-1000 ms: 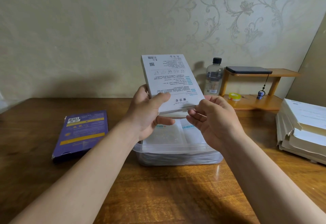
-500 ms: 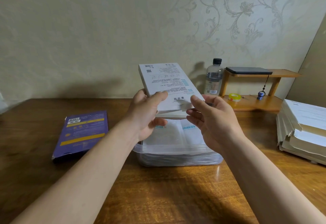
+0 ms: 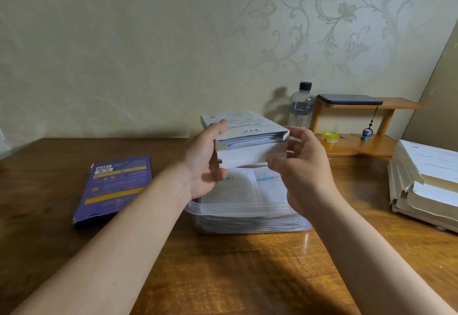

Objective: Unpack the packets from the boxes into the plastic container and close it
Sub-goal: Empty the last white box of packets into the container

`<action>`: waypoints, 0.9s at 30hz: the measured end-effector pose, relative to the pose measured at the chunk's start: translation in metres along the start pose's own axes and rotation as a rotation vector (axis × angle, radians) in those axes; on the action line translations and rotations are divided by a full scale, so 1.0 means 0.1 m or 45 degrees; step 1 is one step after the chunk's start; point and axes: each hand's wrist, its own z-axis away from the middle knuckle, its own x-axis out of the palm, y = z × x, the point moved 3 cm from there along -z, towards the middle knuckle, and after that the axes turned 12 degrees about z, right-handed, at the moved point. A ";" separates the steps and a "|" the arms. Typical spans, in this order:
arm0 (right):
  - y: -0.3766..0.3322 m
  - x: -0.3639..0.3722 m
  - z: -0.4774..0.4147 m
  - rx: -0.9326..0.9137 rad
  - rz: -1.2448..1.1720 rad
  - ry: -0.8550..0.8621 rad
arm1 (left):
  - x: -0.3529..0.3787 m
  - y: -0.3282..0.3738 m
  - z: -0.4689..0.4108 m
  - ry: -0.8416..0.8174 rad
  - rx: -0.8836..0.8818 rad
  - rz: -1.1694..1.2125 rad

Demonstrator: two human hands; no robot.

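I hold a flat white box (image 3: 244, 122) level above the clear plastic container (image 3: 247, 218). My left hand (image 3: 202, 163) grips the box's left side, thumb on top. My right hand (image 3: 303, 168) pinches the box's opened near flap (image 3: 244, 157), which hangs down. White packets (image 3: 247, 140) show inside the open end. The container stands on the wooden table and holds several white packets (image 3: 238, 190); it has no lid on.
A purple box (image 3: 115, 188) lies flat on the table to the left. A stack of flattened white boxes (image 3: 426, 183) sits at the right. Behind are a water bottle (image 3: 301, 106), a small wooden shelf (image 3: 357, 141) with a dark phone (image 3: 349, 99) and a tape roll (image 3: 329, 137).
The white box has tilted down from upright to level and come lower over the container. My right hand has opened its near end flap, exposing the packets inside.
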 end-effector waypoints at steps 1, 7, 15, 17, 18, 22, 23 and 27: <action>-0.02 0.00 0.02 -0.083 0.228 0.072 | 0.00 0.00 0.00 -0.019 -0.016 0.005; -0.10 -0.02 0.10 -0.437 1.072 0.318 | -0.02 0.03 -0.01 -0.037 -0.047 0.092; -0.15 -0.19 0.00 -0.598 1.449 0.301 | 0.03 0.03 0.03 -0.098 -0.111 0.283; -0.13 -0.20 0.00 -0.607 1.404 0.286 | 0.02 0.04 0.02 -0.109 -0.098 0.318; -0.11 -0.20 -0.01 -0.602 1.349 0.258 | 0.01 0.04 0.02 -0.112 -0.087 0.327; -0.05 -0.25 -0.05 -0.454 1.043 0.093 | -0.01 0.03 0.00 -0.101 -0.062 0.333; -0.04 -0.27 -0.07 -0.448 1.008 0.084 | -0.02 0.03 -0.01 -0.102 -0.068 0.333; 0.01 -0.32 -0.13 -0.406 0.837 0.056 | -0.03 0.02 -0.02 -0.109 -0.078 0.346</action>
